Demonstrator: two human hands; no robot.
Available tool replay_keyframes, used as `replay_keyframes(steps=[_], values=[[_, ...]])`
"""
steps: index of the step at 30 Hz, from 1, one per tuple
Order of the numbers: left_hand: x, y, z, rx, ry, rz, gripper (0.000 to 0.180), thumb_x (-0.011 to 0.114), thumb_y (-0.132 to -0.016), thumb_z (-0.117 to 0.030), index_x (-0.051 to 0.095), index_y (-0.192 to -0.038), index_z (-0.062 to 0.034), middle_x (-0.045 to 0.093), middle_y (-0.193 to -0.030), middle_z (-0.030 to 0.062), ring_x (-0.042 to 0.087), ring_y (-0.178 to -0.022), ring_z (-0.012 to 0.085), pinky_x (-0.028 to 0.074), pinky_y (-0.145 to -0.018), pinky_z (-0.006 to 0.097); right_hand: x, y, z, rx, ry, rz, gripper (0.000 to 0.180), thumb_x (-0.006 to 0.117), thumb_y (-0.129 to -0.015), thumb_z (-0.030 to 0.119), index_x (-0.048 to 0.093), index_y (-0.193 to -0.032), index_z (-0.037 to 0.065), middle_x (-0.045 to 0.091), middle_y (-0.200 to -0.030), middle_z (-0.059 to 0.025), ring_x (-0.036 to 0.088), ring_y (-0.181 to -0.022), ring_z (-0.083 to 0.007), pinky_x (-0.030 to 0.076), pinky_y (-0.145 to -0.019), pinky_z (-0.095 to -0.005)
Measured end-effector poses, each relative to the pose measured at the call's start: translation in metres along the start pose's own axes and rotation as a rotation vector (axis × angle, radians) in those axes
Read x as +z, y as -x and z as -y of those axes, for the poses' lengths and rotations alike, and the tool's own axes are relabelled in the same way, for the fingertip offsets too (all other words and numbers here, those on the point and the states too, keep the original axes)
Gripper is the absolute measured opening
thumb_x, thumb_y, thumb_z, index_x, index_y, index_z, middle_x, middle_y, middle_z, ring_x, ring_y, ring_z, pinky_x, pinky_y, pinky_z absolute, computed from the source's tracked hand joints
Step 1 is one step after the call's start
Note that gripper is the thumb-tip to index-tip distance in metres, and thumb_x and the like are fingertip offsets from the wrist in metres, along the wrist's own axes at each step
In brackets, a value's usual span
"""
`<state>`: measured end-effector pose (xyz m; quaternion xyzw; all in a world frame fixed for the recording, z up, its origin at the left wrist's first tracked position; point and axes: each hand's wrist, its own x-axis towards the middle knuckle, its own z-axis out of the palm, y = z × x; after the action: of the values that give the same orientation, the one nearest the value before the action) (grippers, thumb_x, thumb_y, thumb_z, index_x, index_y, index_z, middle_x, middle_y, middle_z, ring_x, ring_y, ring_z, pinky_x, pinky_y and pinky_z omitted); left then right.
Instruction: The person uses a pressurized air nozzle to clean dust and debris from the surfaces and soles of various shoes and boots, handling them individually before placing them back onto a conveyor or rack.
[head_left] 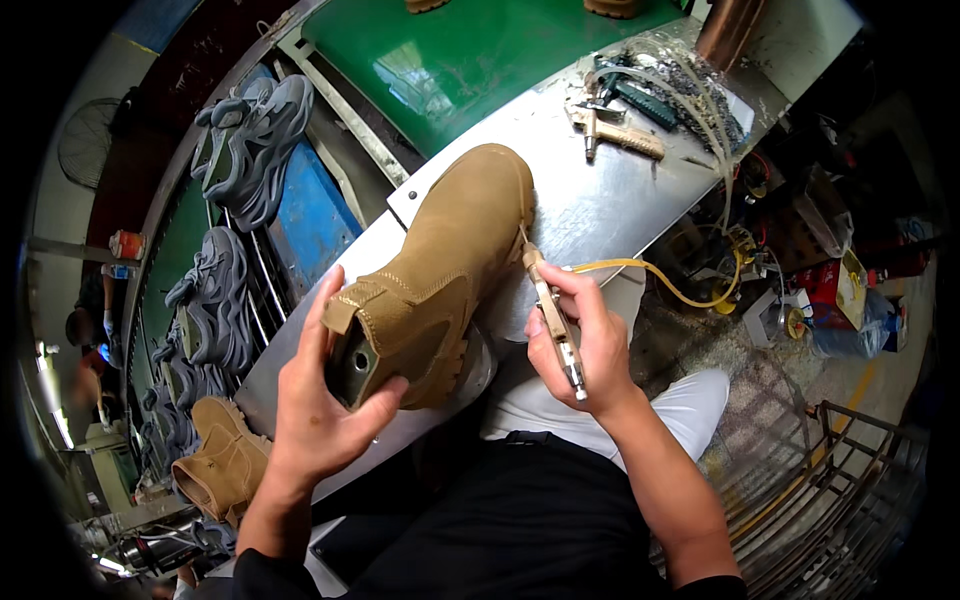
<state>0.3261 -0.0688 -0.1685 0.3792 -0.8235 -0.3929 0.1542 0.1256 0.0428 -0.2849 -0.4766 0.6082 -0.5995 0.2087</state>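
Note:
A tan suede ankle boot (455, 225) lies on its side across the metal table (600, 200), toe pointing away and sole facing right. My left hand (320, 415) grips its shaft, with the thumb on the near side of the opening and the fingers at the pull tab. In my right hand (590, 345) is a slim glue gun (543, 290) with a thin nozzle and a yellowish hose (655, 272). The nozzle tip is at the seam between upper and sole, on the boot's right side; whether it touches cannot be made out.
A second gun (625, 138) with a beige handle rests at the table's far right beside tangled clear tubing (700, 95). Beyond runs a green conveyor belt (480, 60). Grey sneakers (255, 140) and another tan boot (222, 455) stand along the left. A wire rack (830, 490) is at lower right.

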Motion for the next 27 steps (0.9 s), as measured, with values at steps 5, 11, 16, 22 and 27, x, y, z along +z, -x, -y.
replay_keyframes(steps=[5,11,16,22,27], values=[[0.011,0.008,0.006,0.045,-0.038,-0.038,0.09,0.072,-0.069,-0.003,0.025,-0.145,0.0049,0.058,-0.123,0.0205,0.059,-0.114,0.0234,0.044,-0.098,0.032,0.002,0.016,-0.004,-0.225,0.216,0.075,0.1,0.086,-0.063,0.022,0.03,-0.141,-0.003,0.056,-0.114,-0.0191,0.058,-0.095,-0.0317,0.045,-0.084,-0.04],[-0.002,0.005,0.006,0.195,-0.257,0.097,0.099,0.077,-0.069,-0.008,0.017,-0.147,0.0043,0.056,-0.125,0.023,0.057,-0.118,0.03,0.043,-0.099,0.033,0.033,0.001,-0.001,-0.194,0.272,0.083,0.113,0.087,-0.06,0.024,0.019,-0.145,-0.004,0.053,-0.11,-0.0176,0.054,-0.096,-0.0337,0.041,-0.086,-0.0408],[-0.016,0.002,0.011,0.165,-0.233,0.183,0.105,0.08,-0.068,-0.011,0.013,-0.148,0.0017,0.057,-0.123,0.0235,0.059,-0.115,0.0318,0.045,-0.096,0.035,0.014,-0.002,-0.019,-0.174,0.441,-0.009,0.093,0.075,-0.071,0.006,0.019,-0.145,-0.005,0.051,-0.117,-0.0229,0.054,-0.099,-0.0372,0.043,-0.089,-0.0435],[-0.011,0.01,0.009,-0.065,0.015,-0.026,0.098,0.078,-0.071,-0.008,0.017,-0.148,0.0023,0.06,-0.12,0.0194,0.062,-0.109,0.0282,0.047,-0.095,0.035,0.0,-0.009,-0.024,-0.087,0.224,-0.018,0.082,0.073,-0.076,0.011,0.029,-0.142,-0.006,0.055,-0.108,-0.0184,0.057,-0.096,-0.0299,0.046,-0.086,-0.0355],[-0.033,-0.042,0.026,-0.201,0.797,-0.204,0.063,0.064,-0.083,-0.025,0.042,-0.134,0.0071,0.059,-0.121,0.0139,0.059,-0.109,0.0208,0.046,-0.096,0.032,-0.026,-0.043,-0.046,0.085,-0.14,-0.153,0.068,0.067,-0.079,0.011,0.037,-0.139,-0.002,0.056,-0.077,-0.005,0.059,-0.068,-0.0141,0.05,-0.065,-0.0268]])
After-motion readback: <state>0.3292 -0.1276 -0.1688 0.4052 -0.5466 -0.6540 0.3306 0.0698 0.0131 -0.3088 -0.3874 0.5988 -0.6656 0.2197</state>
